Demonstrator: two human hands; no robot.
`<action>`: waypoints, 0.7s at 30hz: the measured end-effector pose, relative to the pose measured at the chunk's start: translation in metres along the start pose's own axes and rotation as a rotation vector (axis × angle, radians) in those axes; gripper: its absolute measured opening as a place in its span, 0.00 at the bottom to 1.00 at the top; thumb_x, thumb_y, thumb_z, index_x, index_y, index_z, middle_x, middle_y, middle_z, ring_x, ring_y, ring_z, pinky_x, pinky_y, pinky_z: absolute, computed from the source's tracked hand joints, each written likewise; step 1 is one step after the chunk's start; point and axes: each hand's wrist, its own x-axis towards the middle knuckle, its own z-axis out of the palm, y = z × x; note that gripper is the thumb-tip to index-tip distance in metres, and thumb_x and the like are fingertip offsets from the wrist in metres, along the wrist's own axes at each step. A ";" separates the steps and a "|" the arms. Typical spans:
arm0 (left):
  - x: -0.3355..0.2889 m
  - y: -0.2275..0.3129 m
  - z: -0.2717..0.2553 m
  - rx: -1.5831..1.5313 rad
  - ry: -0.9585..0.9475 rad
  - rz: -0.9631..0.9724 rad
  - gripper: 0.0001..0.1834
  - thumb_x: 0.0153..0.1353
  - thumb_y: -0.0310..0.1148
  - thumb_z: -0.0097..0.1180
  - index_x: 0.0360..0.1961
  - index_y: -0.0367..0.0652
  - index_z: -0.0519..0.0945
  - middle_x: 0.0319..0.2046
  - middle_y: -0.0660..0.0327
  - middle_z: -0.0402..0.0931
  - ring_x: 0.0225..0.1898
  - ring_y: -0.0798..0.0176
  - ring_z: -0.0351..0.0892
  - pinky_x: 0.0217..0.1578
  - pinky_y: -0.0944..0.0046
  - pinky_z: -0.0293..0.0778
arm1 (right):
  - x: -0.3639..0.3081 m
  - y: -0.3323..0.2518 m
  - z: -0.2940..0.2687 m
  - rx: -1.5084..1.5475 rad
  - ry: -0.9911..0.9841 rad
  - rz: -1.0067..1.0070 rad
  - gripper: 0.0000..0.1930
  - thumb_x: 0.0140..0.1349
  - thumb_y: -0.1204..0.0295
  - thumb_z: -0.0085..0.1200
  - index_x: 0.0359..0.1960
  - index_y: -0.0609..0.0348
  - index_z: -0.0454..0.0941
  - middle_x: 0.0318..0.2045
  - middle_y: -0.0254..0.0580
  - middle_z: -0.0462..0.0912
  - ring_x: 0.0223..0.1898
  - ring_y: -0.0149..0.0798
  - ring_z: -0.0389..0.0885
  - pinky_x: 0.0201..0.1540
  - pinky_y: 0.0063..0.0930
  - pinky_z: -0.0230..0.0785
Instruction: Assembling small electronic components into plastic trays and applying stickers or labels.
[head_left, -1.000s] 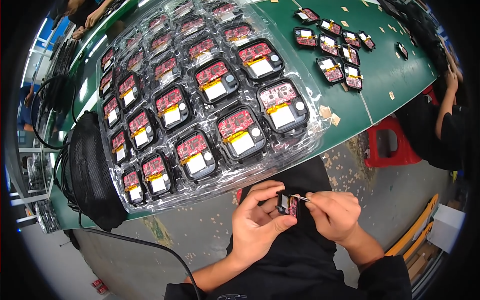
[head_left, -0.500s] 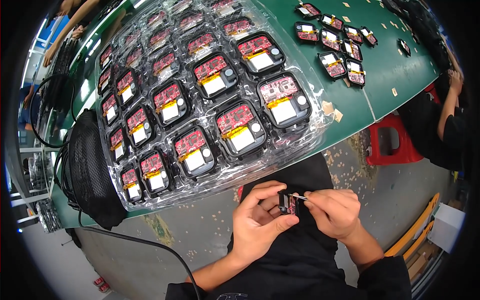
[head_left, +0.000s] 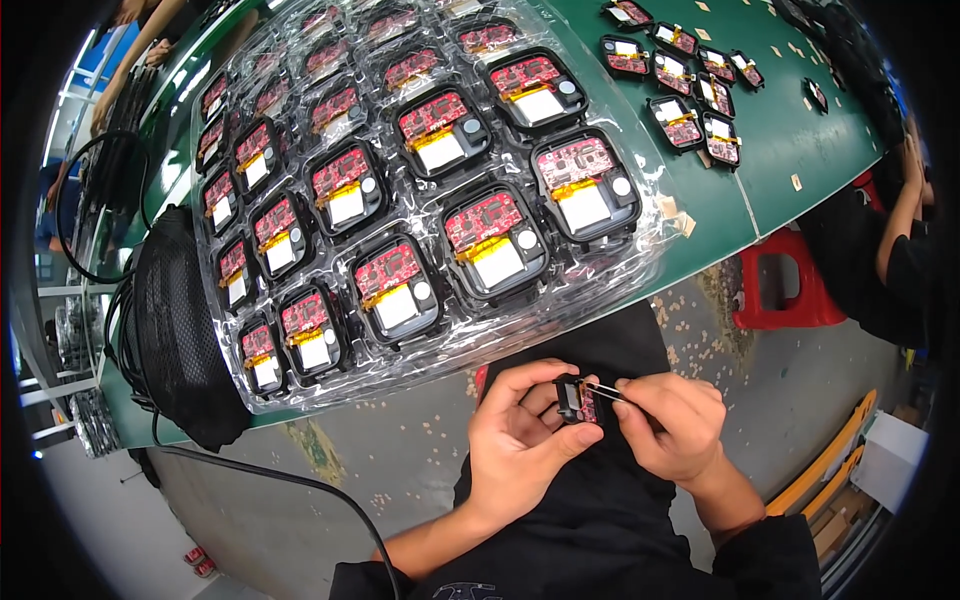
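Still unmoved, left hand [head_left: 520,440] pinched around small black module [head_left: 575,400], right hand [head_left: 672,425] touching.

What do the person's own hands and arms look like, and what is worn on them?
Both hands, the left hand and the right hand, are bare: no gloves, rings or watch show. The forearms are uncovered too; black sleeves begin only near the elbows, at the lower edge.

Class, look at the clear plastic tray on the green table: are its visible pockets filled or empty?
Filled. Each visible pocket of the clear plastic tray holds a black module with a red circuit board; the far pockets are blurred.
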 end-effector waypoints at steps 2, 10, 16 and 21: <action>0.000 -0.001 0.001 -0.002 -0.004 0.008 0.31 0.55 0.12 0.69 0.60 0.34 0.71 0.60 0.52 0.70 0.61 0.55 0.77 0.61 0.57 0.78 | 0.000 -0.001 0.001 0.002 0.000 -0.010 0.10 0.51 0.80 0.69 0.36 0.64 0.84 0.30 0.43 0.87 0.25 0.40 0.87 0.25 0.28 0.76; -0.002 -0.004 0.001 0.006 -0.022 0.020 0.31 0.55 0.12 0.69 0.59 0.35 0.72 0.60 0.53 0.70 0.61 0.56 0.77 0.61 0.57 0.78 | 0.000 -0.005 0.006 -0.004 0.035 0.010 0.08 0.49 0.83 0.68 0.33 0.64 0.84 0.29 0.44 0.87 0.26 0.41 0.87 0.28 0.28 0.77; -0.003 -0.003 0.001 0.009 -0.006 0.009 0.31 0.55 0.12 0.70 0.59 0.34 0.72 0.60 0.53 0.70 0.59 0.58 0.78 0.61 0.58 0.77 | -0.002 -0.005 0.007 -0.008 0.033 0.027 0.08 0.49 0.83 0.68 0.32 0.64 0.84 0.28 0.44 0.88 0.25 0.41 0.87 0.27 0.28 0.77; -0.003 -0.003 0.001 0.005 -0.004 -0.001 0.31 0.55 0.12 0.70 0.59 0.34 0.72 0.60 0.53 0.71 0.60 0.58 0.78 0.61 0.57 0.77 | -0.002 -0.004 0.006 -0.017 0.021 -0.015 0.12 0.48 0.82 0.70 0.35 0.63 0.85 0.30 0.43 0.88 0.26 0.41 0.87 0.26 0.28 0.78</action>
